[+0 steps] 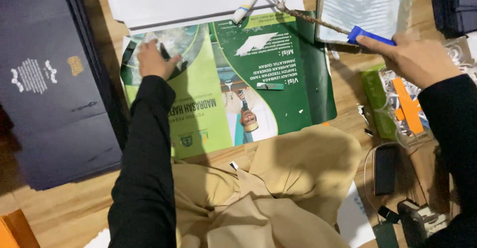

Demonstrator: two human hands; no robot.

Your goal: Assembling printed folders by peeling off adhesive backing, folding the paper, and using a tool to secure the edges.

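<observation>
Tan cloth (pixel 278 188) is bunched nearest. Far right, a blue-handled roller (pixel 370 35) is pinched shut in the right hand (pixel 417 59); light, stiff, held best mid-handle. Left hand (pixel 154 59) is pressed half-curled onto the green poster (pixel 263 79).

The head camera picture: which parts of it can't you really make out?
- Left hand: what its fingers press on the green poster is blurred.
- Blue handle: its rear is covered by the right hand.
- Tray: cut off by the top edge.
- Poster's lower part: hidden under the tan cloth.
</observation>
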